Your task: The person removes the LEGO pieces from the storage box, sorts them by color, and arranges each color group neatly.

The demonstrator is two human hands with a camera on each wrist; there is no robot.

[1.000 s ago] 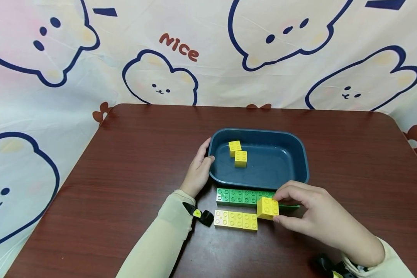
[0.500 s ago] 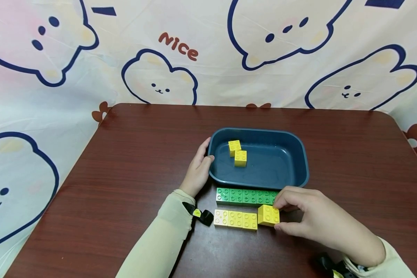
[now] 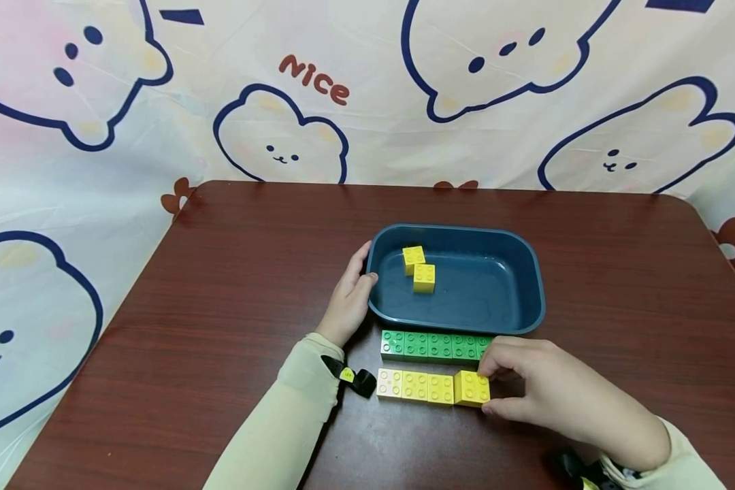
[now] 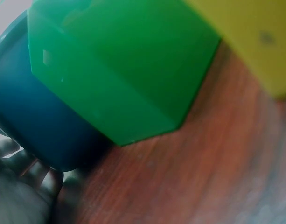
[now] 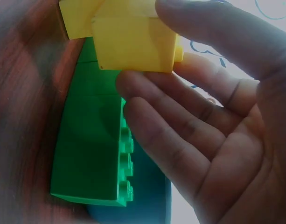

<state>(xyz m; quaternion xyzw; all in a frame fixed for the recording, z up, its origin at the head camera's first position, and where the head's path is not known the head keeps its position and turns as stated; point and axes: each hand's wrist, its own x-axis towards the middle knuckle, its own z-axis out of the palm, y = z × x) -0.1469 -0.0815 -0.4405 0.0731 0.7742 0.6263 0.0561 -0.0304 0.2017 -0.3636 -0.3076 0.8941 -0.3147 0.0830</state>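
In the head view, my right hand (image 3: 563, 391) pinches a yellow toy building block (image 3: 471, 388) between thumb and fingers. That block stands at the right end of a row of yellow blocks (image 3: 415, 386) and looks slightly higher than them. The right wrist view shows the held yellow block (image 5: 136, 44) up close, its studs facing the palm side. My left hand (image 3: 348, 303) grips the left end of a dark blue tray (image 3: 484, 316), thumb at the rim. Two yellow blocks (image 3: 425, 279) lie inside the tray, towards its left.
A row of green blocks (image 3: 429, 346) lies between the tray and the yellow row, its right end hidden behind my right hand. All of this is on a brown wooden table (image 3: 251, 272). A cartoon-printed cloth (image 3: 373, 136) hangs behind.
My right hand has brought the yellow block down and towards me, from over the green row to the end of the yellow row. The left hand and tray stay in place.
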